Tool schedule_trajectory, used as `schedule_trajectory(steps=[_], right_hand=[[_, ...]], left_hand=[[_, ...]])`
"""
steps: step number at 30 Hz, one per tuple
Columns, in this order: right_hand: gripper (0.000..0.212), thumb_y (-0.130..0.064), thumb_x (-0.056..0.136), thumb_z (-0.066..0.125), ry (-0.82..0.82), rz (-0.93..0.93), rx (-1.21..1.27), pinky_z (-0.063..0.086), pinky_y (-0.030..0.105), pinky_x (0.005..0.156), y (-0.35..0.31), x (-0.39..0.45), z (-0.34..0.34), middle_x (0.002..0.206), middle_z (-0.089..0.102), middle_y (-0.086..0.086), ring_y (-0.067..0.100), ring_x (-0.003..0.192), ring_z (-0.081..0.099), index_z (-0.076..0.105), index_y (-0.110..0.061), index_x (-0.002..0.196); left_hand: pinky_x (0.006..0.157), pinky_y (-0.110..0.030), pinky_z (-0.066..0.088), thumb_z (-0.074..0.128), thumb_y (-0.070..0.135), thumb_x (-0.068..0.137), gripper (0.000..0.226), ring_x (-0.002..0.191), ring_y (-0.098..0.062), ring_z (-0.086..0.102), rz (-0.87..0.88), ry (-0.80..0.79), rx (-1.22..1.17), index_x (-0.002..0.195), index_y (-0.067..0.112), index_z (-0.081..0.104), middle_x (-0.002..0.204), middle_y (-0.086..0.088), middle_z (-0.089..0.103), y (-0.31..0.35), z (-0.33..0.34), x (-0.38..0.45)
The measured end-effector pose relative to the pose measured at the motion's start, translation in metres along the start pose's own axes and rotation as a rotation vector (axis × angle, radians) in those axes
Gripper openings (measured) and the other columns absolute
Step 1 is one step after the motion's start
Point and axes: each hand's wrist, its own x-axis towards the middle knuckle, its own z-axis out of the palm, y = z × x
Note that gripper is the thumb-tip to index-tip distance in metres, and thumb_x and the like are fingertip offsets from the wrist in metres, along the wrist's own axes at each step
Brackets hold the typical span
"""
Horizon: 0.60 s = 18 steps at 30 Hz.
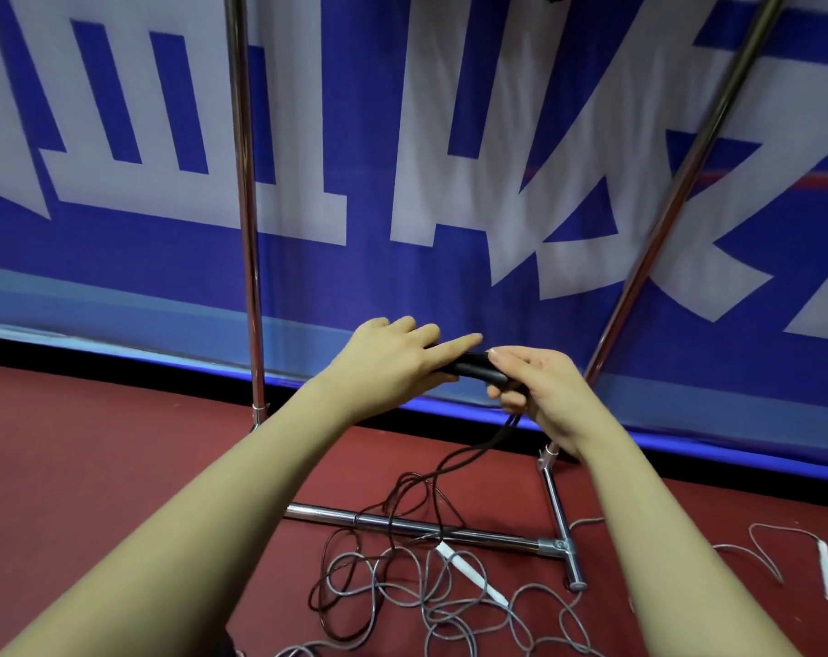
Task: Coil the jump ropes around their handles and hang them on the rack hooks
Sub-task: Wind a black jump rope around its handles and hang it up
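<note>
Both hands [398,367] on level black handles [473,369]

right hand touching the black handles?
Touching. The head view shows the right hand with fingers curled round the end of the black handles, thumb on top.

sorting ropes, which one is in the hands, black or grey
The black jump rope: both hands hold its handles, cord trailing down. The grey jump rope lies tangled on the floor.

2 bare forearms reach in from the bottom edge, no sleeves showing. The left hand [395,360] and right hand [542,395] wear nothing: short, plain fingernails.
</note>
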Motion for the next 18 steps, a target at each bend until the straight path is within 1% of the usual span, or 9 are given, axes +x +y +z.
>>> schedule_trajectory(steps=[2, 4, 6, 7, 8, 10, 12, 14, 18], right_hand=[[0.026, -0.023, 0.098, 0.051, 0.001, -0.011, -0.018, 0.031, 0.022, 0.053, 0.000, 0.000, -0.001, 0.060, 0.055, 0.006, 0.013, 0.050, 0.032, 0.071, -0.010, 0.086], [0.031, -0.028, 0.099, 0.049, 0.038, -0.031, -0.050, 0.032, 0.024, 0.055, 0.000, 0.000, -0.001, 0.061, 0.055, 0.003, 0.015, 0.054, 0.035, 0.072, -0.010, 0.092], [0.028, -0.030, 0.098, 0.050, 0.055, -0.044, -0.014, 0.033, 0.025, 0.056, -0.002, -0.001, -0.001, 0.065, 0.055, 0.002, 0.013, 0.054, 0.037, 0.070, -0.010, 0.100], [0.024, -0.027, 0.096, 0.054, 0.040, -0.048, 0.035, 0.033, 0.025, 0.056, -0.002, -0.001, -0.001, 0.068, 0.056, 0.002, 0.012, 0.054, 0.038, 0.069, -0.010, 0.105], [0.022, -0.022, 0.092, 0.061, 0.012, -0.057, 0.075, 0.034, 0.024, 0.056, -0.003, -0.002, -0.001, 0.072, 0.057, 0.001, 0.010, 0.054, 0.039, 0.067, -0.009, 0.109], [0.029, -0.008, 0.085, 0.067, -0.005, -0.090, 0.030, 0.036, 0.021, 0.055, -0.002, -0.004, -0.001, 0.075, 0.059, -0.003, 0.009, 0.057, 0.040, 0.066, -0.010, 0.114], [0.026, -0.002, 0.088, 0.064, 0.060, -0.121, -0.123, 0.036, 0.021, 0.056, -0.002, -0.006, -0.001, 0.070, 0.055, 0.001, 0.011, 0.058, 0.039, 0.071, -0.022, 0.105], [0.026, -0.005, 0.091, 0.060, 0.111, -0.130, -0.208, 0.038, 0.020, 0.056, -0.003, -0.006, -0.001, 0.064, 0.054, 0.000, 0.011, 0.056, 0.041, 0.071, -0.028, 0.091], [0.018, -0.008, 0.091, 0.061, 0.114, -0.096, -0.138, 0.047, 0.021, 0.052, -0.007, -0.007, 0.000, 0.060, 0.060, 0.003, 0.013, 0.051, 0.053, 0.072, -0.014, 0.078]], left_hand=[[0.038, -0.022, 0.028, 0.042, 0.043, 0.089, 0.048, 0.045, -0.021, 0.047, -0.037, -0.012, -0.086, 0.123, 0.020, 0.067, 0.064, 0.000, 0.052, 0.003, -0.002, -0.003], [0.037, -0.026, 0.034, 0.043, 0.046, 0.090, 0.049, 0.048, -0.023, 0.053, -0.121, -0.075, -0.187, 0.129, 0.022, 0.062, 0.068, 0.000, 0.054, 0.008, -0.008, -0.002], [0.055, -0.034, 0.044, 0.047, 0.047, 0.096, 0.049, 0.071, -0.024, 0.060, -0.306, -0.235, -0.300, 0.142, 0.031, 0.046, 0.087, 0.001, 0.063, 0.010, -0.017, 0.002], [0.064, -0.033, 0.044, 0.049, 0.045, 0.097, 0.050, 0.079, -0.021, 0.059, -0.410, -0.313, -0.374, 0.145, 0.036, 0.039, 0.094, 0.003, 0.065, 0.009, -0.021, 0.003], [0.067, -0.032, 0.041, 0.050, 0.044, 0.097, 0.052, 0.075, -0.018, 0.055, -0.498, -0.365, -0.470, 0.146, 0.038, 0.035, 0.090, 0.003, 0.065, 0.009, -0.024, 0.004], [0.064, -0.028, 0.039, 0.053, 0.041, 0.097, 0.053, 0.060, -0.014, 0.044, -0.611, -0.409, -0.698, 0.146, 0.040, 0.035, 0.073, -0.002, 0.057, 0.005, -0.028, 0.005], [0.059, -0.022, 0.038, 0.055, 0.038, 0.097, 0.052, 0.057, -0.012, 0.041, -0.651, -0.450, -0.856, 0.146, 0.038, 0.037, 0.066, 0.000, 0.052, 0.003, -0.028, 0.005], [0.052, -0.017, 0.037, 0.056, 0.035, 0.097, 0.051, 0.054, -0.010, 0.041, -0.691, -0.485, -0.956, 0.145, 0.037, 0.039, 0.065, 0.003, 0.051, 0.004, -0.028, 0.005], [0.044, -0.021, 0.033, 0.059, 0.028, 0.095, 0.049, 0.047, -0.008, 0.039, -0.725, -0.462, -1.144, 0.139, 0.045, 0.043, 0.066, -0.002, 0.054, 0.004, -0.034, 0.005]])
